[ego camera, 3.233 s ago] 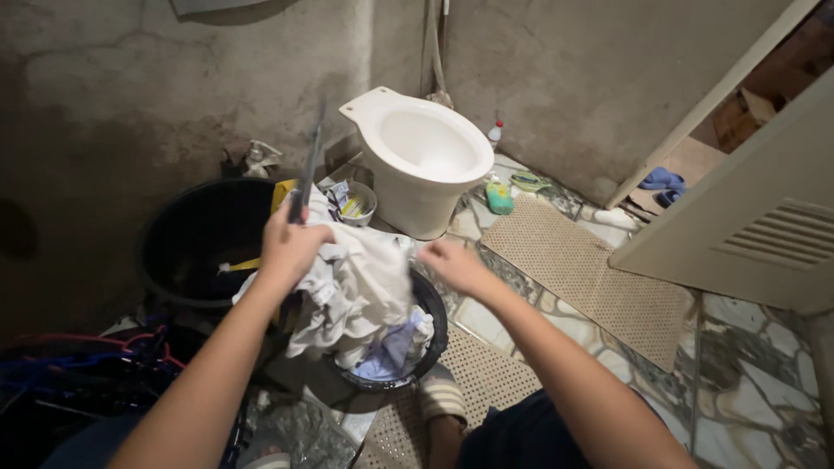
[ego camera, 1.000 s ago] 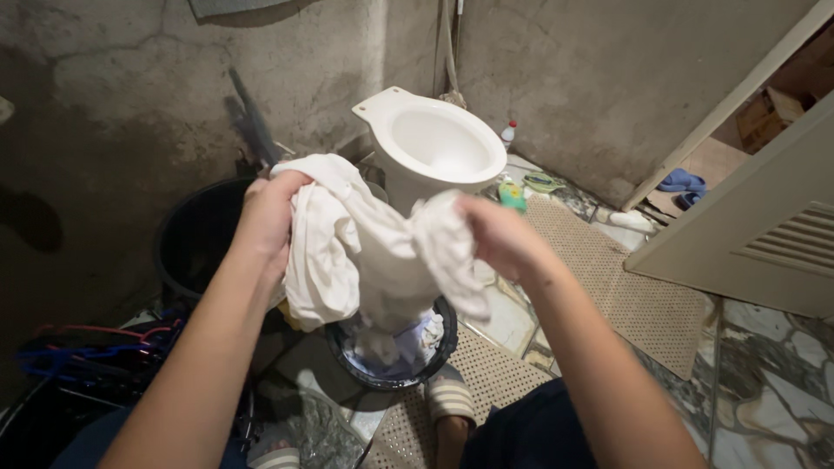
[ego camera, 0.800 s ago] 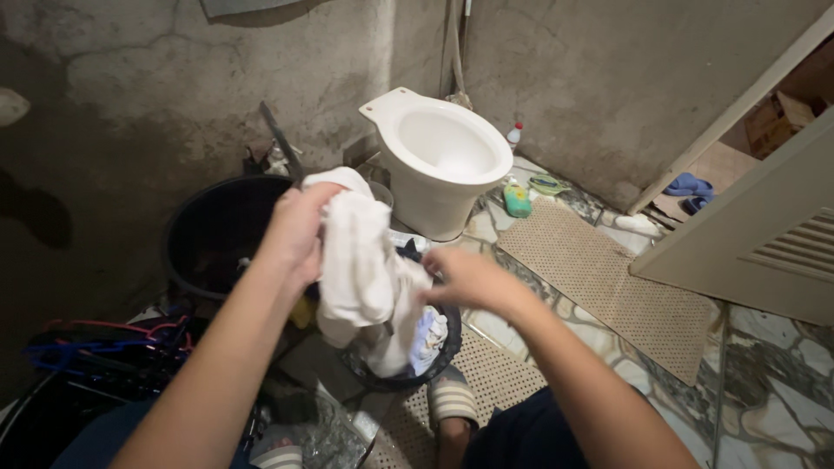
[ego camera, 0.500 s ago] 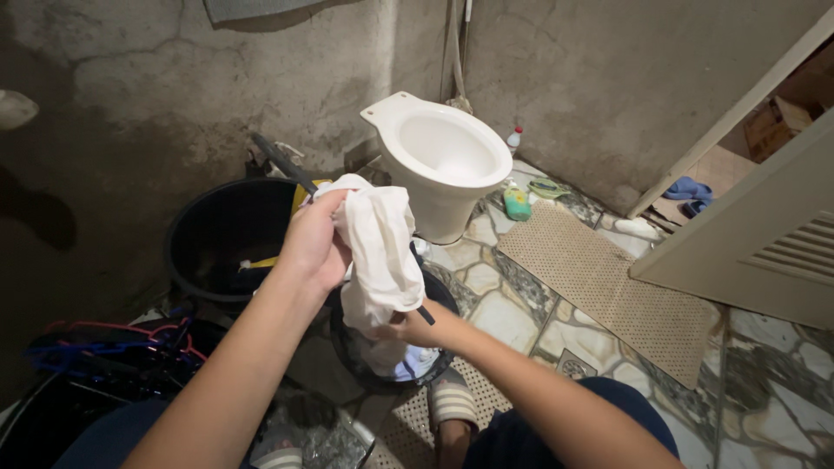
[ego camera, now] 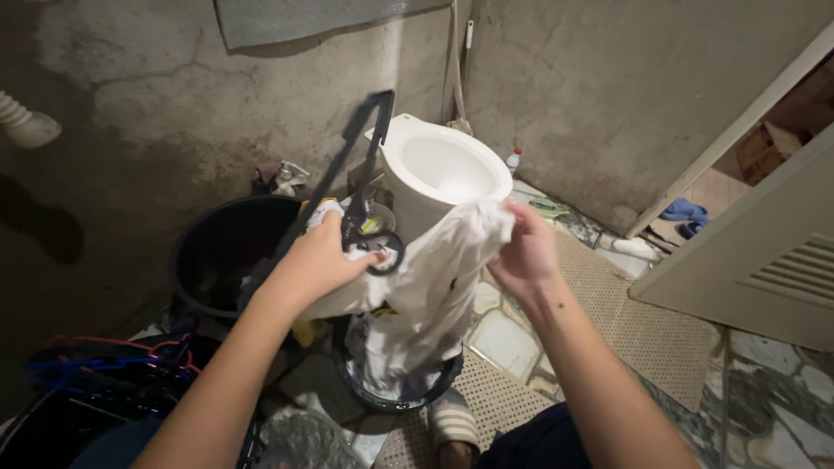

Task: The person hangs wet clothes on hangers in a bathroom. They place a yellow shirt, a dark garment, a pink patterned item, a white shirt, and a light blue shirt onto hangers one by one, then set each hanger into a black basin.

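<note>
Both forearms extend forward from the lower edge of the view, over a small dark basin on the floor. The left hand is raised in front of the white toilet bowl, fingers clenched on a black clothes hanger together with the upper edge of a white garment. The hanger slants up and away from the hand; its hook loop hangs just below the fingertips. The right hand, wrist bent, pinches a bunched corner of the same garment just in front of the toilet bowl's near rim. The garment is stretched between the two hands and its lower part hangs down into the basin, which holds more cloth.

Left of the toilet bowl stands a large black bucket, touching or nearly touching the basin. Between bucket and bowl a small round container with yellow packaging shows behind the hanger; details cannot be made out. Right of the bowl, against the wall, stands a small white bottle with a red cap. A perforated beige floor mat lies right of the bowl. Far left of it, low in view, lies a heap of red and blue hangers.
</note>
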